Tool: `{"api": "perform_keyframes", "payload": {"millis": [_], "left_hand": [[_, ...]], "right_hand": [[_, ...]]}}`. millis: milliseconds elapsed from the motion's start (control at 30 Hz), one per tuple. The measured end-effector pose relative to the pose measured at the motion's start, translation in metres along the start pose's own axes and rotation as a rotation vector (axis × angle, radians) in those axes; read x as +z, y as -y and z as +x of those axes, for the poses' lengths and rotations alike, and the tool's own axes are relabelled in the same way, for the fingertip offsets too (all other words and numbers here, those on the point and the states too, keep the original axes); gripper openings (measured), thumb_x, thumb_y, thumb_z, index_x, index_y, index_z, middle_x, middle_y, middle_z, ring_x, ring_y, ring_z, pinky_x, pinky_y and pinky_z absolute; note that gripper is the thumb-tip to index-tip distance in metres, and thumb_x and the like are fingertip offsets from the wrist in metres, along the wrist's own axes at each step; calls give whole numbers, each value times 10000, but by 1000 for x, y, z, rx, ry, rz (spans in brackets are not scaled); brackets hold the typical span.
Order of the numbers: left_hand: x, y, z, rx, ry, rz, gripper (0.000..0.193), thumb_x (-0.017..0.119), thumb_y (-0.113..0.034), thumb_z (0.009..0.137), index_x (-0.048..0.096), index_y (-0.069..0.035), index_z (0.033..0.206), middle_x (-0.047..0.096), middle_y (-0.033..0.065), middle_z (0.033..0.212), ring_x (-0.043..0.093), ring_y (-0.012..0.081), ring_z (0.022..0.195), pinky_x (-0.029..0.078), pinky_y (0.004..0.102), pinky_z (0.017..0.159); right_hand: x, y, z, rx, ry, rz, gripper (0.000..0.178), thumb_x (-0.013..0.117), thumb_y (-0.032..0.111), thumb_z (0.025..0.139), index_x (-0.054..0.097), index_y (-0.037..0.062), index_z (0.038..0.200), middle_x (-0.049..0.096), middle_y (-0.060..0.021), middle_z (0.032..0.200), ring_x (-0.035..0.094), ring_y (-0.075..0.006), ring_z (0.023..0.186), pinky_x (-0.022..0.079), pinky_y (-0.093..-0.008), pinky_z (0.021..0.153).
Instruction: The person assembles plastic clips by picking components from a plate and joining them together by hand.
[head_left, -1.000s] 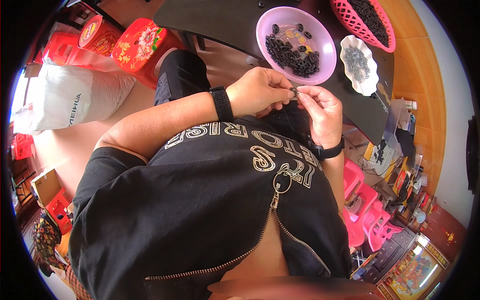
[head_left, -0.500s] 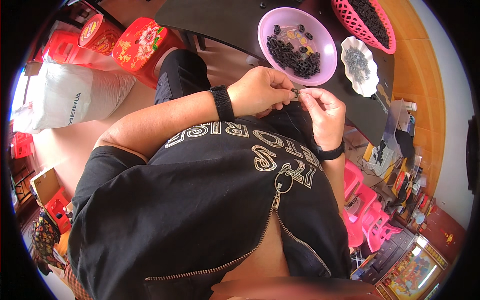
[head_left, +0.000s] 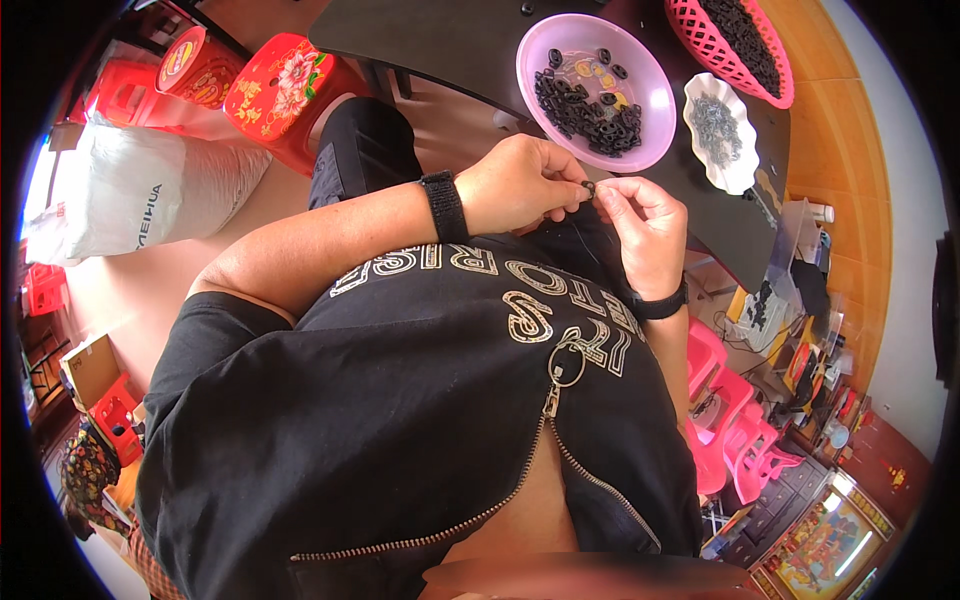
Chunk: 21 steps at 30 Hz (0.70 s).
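In front of my body, my left hand [head_left: 522, 182] pinches a small black piece [head_left: 589, 188] between thumb and fingertips. Its exact kind does not show. The fingertips of my right hand [head_left: 648, 228] are pressed together right beside that piece; anything they hold is too small to make out. Just beyond the hands stands a light purple bowl [head_left: 655, 120], with a pile of small black oval pieces [head_left: 590, 115] in it. To its right lies a white scalloped dish [head_left: 745, 170] holding many tiny silvery-grey pieces [head_left: 716, 128].
On the dark table [head_left: 440, 40], a pink openwork basket [head_left: 700, 45] full of black pieces stands at the far right. A red flowered stool [head_left: 280, 95] and a white sack [head_left: 150, 190] are at the left. Pink chairs [head_left: 730, 430] stand at the lower right.
My right hand has shifted very slightly to the left, and the black piece appears turned a little between the fingertips. The bowl and dish look unchanged.
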<state>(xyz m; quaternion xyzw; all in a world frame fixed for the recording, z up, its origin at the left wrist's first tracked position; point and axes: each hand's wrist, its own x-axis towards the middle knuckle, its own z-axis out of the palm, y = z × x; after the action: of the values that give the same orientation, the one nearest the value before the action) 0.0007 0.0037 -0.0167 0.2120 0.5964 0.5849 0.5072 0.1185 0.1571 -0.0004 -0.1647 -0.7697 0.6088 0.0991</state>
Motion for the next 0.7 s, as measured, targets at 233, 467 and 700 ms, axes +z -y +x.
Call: {"api": "perform_keyframes", "payload": {"millis": [233, 467, 700], "left_hand": [[3, -1, -3, 15, -42, 37, 118, 607, -86, 916, 655, 18, 943, 640, 23, 747, 586, 65, 615, 528, 213, 557], [4, 4, -4, 102, -37, 79, 122, 595, -75, 921, 636, 40, 914, 641, 39, 751, 599, 77, 635, 544, 225, 581], [3, 7, -4, 83, -13, 70, 128, 588, -74, 926, 631, 44, 899, 635, 37, 745, 601, 77, 655, 541, 223, 598]], "right_hand": [[5, 2, -1, -1, -4, -58, 85, 637, 40, 892, 669, -35, 870, 636, 6, 723, 535, -43, 651, 449, -206, 609], [5, 4, -2, -72, 36, -224, 121, 636, 74, 901, 647, -22, 828, 595, 16, 669, 497, -39, 617, 414, -204, 572], [8, 7, -2, -40, 68, -253, 153, 635, 99, 910, 633, -7, 799, 578, 25, 661, 484, -36, 617, 391, -203, 562]]}}
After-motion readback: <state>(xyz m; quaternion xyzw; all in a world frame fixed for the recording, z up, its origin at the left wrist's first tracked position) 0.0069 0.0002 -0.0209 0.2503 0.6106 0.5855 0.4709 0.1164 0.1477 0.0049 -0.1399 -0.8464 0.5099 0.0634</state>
